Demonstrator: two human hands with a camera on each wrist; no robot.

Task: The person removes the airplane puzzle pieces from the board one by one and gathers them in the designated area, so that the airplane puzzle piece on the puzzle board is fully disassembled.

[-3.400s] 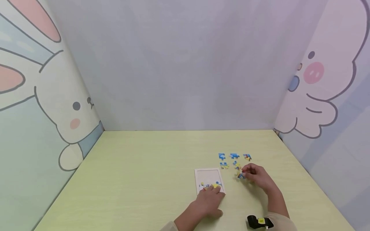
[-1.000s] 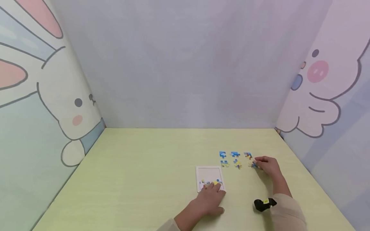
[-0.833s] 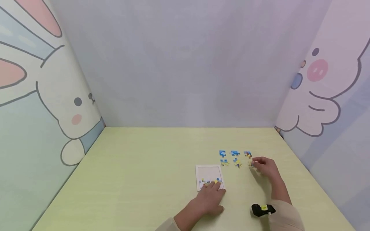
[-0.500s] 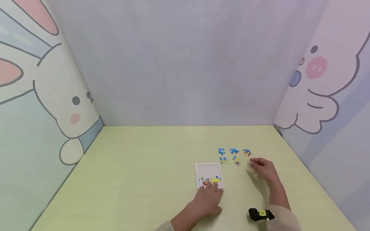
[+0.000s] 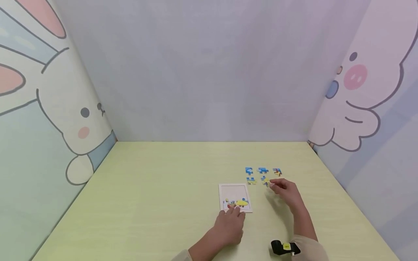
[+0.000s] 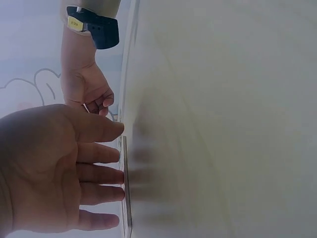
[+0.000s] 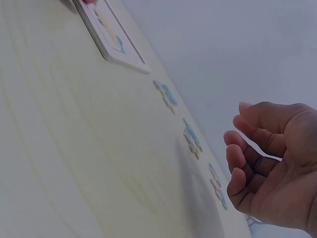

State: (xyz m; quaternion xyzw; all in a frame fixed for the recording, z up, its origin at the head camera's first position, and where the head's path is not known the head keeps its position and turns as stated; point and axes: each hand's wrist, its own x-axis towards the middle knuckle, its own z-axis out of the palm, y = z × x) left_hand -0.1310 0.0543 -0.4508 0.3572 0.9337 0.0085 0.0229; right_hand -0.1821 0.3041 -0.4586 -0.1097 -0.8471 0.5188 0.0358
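Observation:
A small puzzle board (image 5: 233,192) with a pale rim lies on the table. Along its bottom a yellow and red picture is filled in. My left hand (image 5: 228,226) rests its nearly straight fingers on the board's near edge. Loose jigsaw pieces lie in two rows to the right; one blue and yellow jigsaw piece (image 5: 264,180) is just beside my right fingertips. My right hand (image 5: 287,192) hovers above the table, its fingers loosely curled. In the right wrist view nothing shows between those fingers, and a jigsaw piece (image 7: 218,186) lies under the hand, hidden from the head view.
Behind stand blue puzzle pieces (image 5: 262,170) and a red and blue one (image 5: 277,172). Another piece (image 5: 251,180) lies near the board's upper right corner. A black wrist camera (image 5: 285,247) sits on the right sleeve. Printed walls enclose the table's back and sides.
My right hand sets down a piece at the right end of the nearer row, then moves left with nothing held. My left fingers have slid back to the board's near edge, uncovering more picture.

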